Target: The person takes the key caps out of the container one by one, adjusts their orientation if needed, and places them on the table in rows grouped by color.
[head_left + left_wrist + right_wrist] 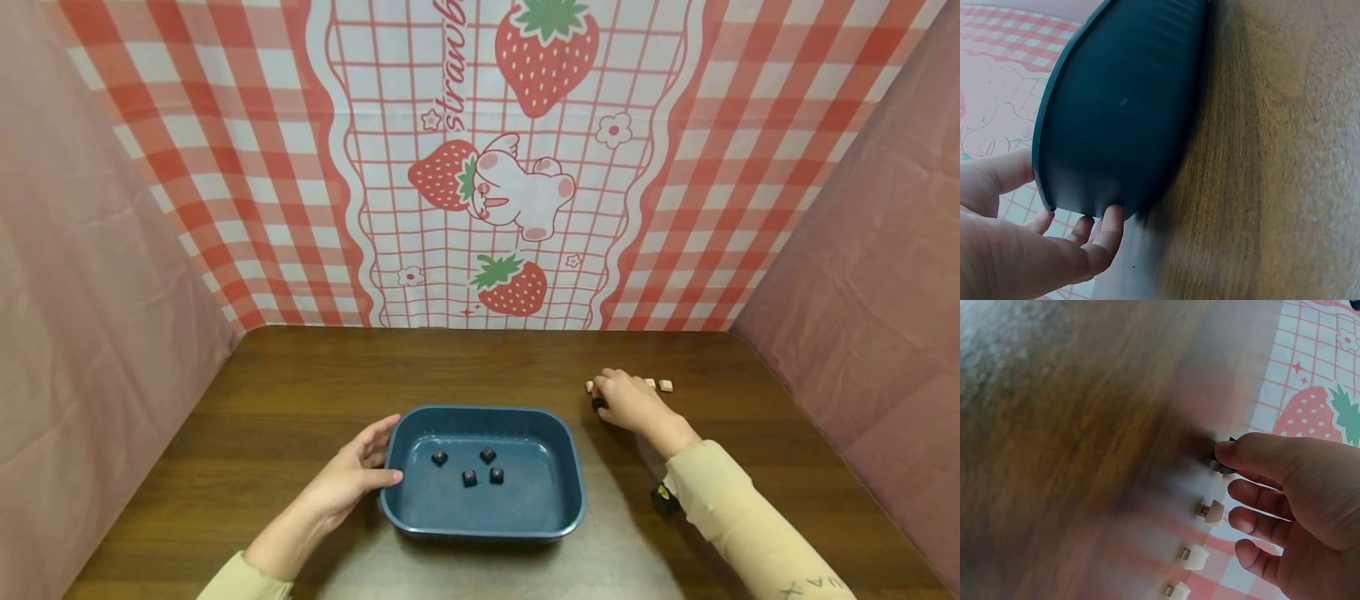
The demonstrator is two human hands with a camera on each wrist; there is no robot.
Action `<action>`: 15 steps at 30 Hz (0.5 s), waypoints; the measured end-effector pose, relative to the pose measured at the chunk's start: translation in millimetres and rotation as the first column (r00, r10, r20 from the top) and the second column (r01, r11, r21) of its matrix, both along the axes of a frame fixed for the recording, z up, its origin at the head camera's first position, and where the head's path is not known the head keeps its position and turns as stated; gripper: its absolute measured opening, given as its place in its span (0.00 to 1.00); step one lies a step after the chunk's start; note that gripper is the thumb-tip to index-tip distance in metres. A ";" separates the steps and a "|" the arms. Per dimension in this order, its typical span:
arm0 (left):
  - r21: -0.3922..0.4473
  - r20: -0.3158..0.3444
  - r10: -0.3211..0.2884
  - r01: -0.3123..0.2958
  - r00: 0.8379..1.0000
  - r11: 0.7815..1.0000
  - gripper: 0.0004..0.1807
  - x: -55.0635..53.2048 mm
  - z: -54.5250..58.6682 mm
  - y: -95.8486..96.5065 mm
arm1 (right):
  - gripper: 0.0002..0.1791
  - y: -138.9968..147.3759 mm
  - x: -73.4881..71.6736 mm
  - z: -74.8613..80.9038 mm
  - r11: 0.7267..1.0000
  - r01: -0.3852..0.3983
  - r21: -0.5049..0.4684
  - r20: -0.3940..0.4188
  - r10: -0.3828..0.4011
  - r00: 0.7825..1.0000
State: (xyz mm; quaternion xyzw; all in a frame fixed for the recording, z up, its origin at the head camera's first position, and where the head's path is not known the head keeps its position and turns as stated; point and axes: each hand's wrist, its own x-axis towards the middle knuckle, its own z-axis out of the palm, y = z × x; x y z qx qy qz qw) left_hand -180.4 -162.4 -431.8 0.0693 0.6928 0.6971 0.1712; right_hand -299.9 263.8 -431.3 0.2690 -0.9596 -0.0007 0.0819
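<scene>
Sleeved left hand [341, 486] grips the tray's [525, 510] edge, right hand [636, 404] apart.

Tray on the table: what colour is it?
The tray is dark blue, clearest in the head view.

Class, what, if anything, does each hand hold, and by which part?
The left hand grips the blue tray by its left rim and wall; the right hand pinches a small black cap, its gripped part unclear.
</scene>
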 end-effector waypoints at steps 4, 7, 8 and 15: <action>-0.003 0.000 0.002 -0.002 1.000 1.000 0.43 -0.1 -0.1 -0.2 | 0.12 -0.1 0.1 1.8 1.000 -0.003 -0.001 0.007 0.003 1.000; -0.004 0.000 0.003 -0.003 1.000 1.000 0.43 -0.3 -0.4 -0.4 | 0.12 -1.1 1.2 3.1 1.000 0.000 -0.001 -0.002 0.000 1.000; -0.005 0.000 0.004 -0.004 1.000 1.000 0.43 -0.4 -0.5 -0.4 | 0.13 -1.7 1.7 3.8 1.000 0.003 0.000 -0.009 -0.003 1.000; 0.006 0.000 -0.002 0.002 1.000 1.000 0.42 0.1 -1.5 -0.9 | 0.13 -9.7 8.2 15.3 1.000 -0.009 -0.019 -0.057 0.008 0.998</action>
